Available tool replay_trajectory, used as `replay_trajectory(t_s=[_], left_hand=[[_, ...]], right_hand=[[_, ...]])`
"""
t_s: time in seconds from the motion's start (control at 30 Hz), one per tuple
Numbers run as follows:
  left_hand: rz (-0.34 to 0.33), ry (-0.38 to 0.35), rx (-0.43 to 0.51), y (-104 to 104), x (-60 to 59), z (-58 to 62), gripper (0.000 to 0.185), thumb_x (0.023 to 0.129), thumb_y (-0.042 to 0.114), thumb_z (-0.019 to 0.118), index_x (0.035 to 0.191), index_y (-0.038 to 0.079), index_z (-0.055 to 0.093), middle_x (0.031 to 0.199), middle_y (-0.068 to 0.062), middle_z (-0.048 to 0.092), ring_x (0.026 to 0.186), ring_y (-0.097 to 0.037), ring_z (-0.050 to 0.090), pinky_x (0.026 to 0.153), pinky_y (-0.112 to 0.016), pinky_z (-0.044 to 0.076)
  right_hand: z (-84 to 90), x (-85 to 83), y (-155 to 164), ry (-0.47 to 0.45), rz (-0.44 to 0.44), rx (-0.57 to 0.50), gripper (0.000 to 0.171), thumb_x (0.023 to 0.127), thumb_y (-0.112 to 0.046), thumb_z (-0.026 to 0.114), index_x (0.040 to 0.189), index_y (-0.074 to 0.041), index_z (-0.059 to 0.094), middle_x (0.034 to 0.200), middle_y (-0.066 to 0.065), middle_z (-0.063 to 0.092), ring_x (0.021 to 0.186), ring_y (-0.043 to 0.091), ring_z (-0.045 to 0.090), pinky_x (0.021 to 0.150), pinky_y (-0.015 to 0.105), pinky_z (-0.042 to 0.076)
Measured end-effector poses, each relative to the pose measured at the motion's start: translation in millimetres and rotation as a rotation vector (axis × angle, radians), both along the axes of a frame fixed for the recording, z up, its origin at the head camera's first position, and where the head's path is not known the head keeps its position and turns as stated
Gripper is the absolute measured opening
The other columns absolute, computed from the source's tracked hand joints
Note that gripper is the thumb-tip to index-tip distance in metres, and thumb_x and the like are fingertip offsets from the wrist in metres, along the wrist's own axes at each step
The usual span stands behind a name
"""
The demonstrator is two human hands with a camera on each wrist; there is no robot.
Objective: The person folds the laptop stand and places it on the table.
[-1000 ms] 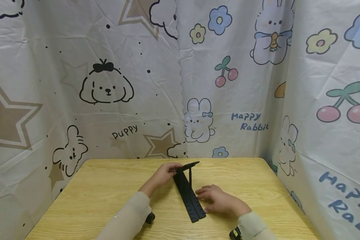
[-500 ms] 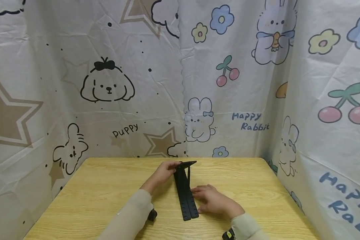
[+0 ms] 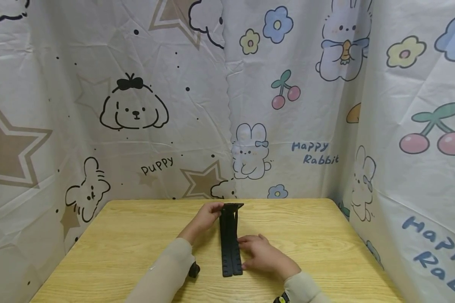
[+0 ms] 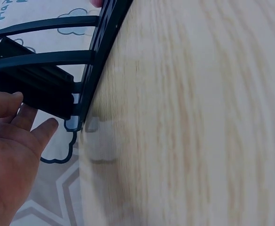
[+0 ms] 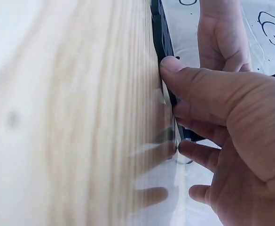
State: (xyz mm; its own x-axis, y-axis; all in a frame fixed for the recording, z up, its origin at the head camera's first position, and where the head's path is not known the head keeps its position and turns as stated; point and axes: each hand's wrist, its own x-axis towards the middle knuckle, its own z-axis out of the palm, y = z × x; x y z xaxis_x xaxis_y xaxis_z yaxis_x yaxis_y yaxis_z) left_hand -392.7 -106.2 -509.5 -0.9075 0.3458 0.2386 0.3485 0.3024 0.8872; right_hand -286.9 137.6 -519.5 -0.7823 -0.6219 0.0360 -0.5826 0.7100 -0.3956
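Stand (image 3: 230,244), black and folding, lies lengthwise mid-counter (image 3: 129,244), its far end propped up. Left hand (image 3: 206,216) pinches that raised end between curled fingers (image 4: 15,115). Right hand (image 3: 263,254) rests beside the flat base, fingers (image 5: 193,84) loosely spread, thumb tip pressing its edge.
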Motion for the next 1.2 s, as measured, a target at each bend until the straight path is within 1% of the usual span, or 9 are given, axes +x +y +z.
replay_trajectory(t_s=[0.13,0.27,0.5,0.63,0.73,0.83,0.97,1.1,1.2], left_hand=[[0.0,0.018,0.0,1,-0.6,-0.3,0.024,0.098,-0.012,0.054,0.113,-0.003,0.071,0.114,-0.017,0.073,0.11,-0.024,0.065,0.099,-0.044,0.055],[0.006,0.028,0.021,1,-2.2,-3.3,0.024,0.098,-0.013,0.053,0.111,-0.004,0.071,0.112,-0.018,0.073,0.111,-0.028,0.065,0.099,-0.049,0.054],[0.066,0.04,0.0,3,2.2,-1.7,0.023,0.098,-0.013,0.054,0.103,-0.001,0.073,0.106,-0.015,0.073,0.107,-0.026,0.065,0.097,-0.046,0.056],[0.063,0.054,-0.022,3,5.8,1.3,0.023,0.098,-0.012,0.053,0.105,-0.001,0.072,0.109,-0.016,0.073,0.109,-0.029,0.065,0.097,-0.047,0.056],[0.044,0.048,-0.04,4,9.4,3.5,0.026,0.099,-0.01,0.054,0.113,0.0,0.073,0.116,-0.017,0.073,0.116,-0.033,0.064,0.098,-0.047,0.055],[0.045,0.032,-0.058,3,13.8,6.8,0.031,0.1,-0.006,0.055,0.124,0.005,0.072,0.125,-0.016,0.071,0.124,-0.034,0.061,0.101,-0.05,0.053],[0.101,0.022,-0.069,-2,21.8,10.3,0.033,0.102,0.001,0.058,0.132,0.011,0.067,0.133,-0.015,0.067,0.128,-0.036,0.059,0.103,-0.054,0.051],[0.152,-0.008,-0.014,-11,33.7,9.3,0.033,0.103,0.006,0.059,0.136,0.006,0.061,0.134,-0.016,0.065,0.126,-0.036,0.059,0.103,-0.051,0.052],[0.163,-0.017,0.007,-19,44.7,8.4,0.034,0.102,0.008,0.061,0.136,0.0,0.059,0.132,-0.016,0.065,0.124,-0.036,0.06,0.102,-0.049,0.053]], right_hand=[[-0.9,1.8,-5,0.028,-0.013,0.001,0.055,0.084,-0.033,0.085,0.129,-0.005,0.07,0.147,0.007,0.058,0.139,0.028,0.05,0.116,0.071,0.023],[1.4,5.2,-10,0.032,-0.032,0.001,0.056,0.082,-0.033,0.086,0.127,-0.004,0.071,0.145,0.007,0.059,0.138,0.027,0.05,0.117,0.07,0.022],[3.6,5.1,-12,0.014,-0.045,0.019,0.057,0.082,-0.033,0.086,0.128,-0.004,0.071,0.145,0.006,0.059,0.137,0.026,0.051,0.118,0.058,0.03],[4.2,2.5,-11,-0.01,-0.05,0.01,0.056,0.084,-0.036,0.084,0.129,-0.005,0.07,0.144,0.004,0.059,0.135,0.025,0.052,0.116,0.051,0.037],[5.4,0.3,-8,-0.048,-0.06,-0.02,0.055,0.086,-0.035,0.082,0.13,-0.004,0.07,0.142,0.005,0.061,0.133,0.027,0.055,0.114,0.048,0.042],[7.3,-2.8,-4,-0.075,-0.075,-0.066,0.052,0.088,-0.032,0.081,0.129,-0.003,0.069,0.14,0.009,0.062,0.131,0.031,0.056,0.112,0.049,0.044],[9.5,-8.6,2,-0.076,-0.097,-0.127,0.045,0.091,-0.029,0.078,0.128,-0.003,0.069,0.138,0.012,0.061,0.13,0.035,0.056,0.111,0.054,0.043],[10.0,-14.4,9,-0.05,-0.104,-0.179,0.04,0.094,-0.027,0.075,0.126,-0.003,0.069,0.137,0.013,0.061,0.129,0.036,0.056,0.112,0.056,0.043],[9.3,-17.8,15,-0.039,-0.122,-0.227,0.036,0.095,-0.024,0.074,0.125,-0.003,0.069,0.136,0.013,0.062,0.13,0.037,0.056,0.112,0.057,0.042]])
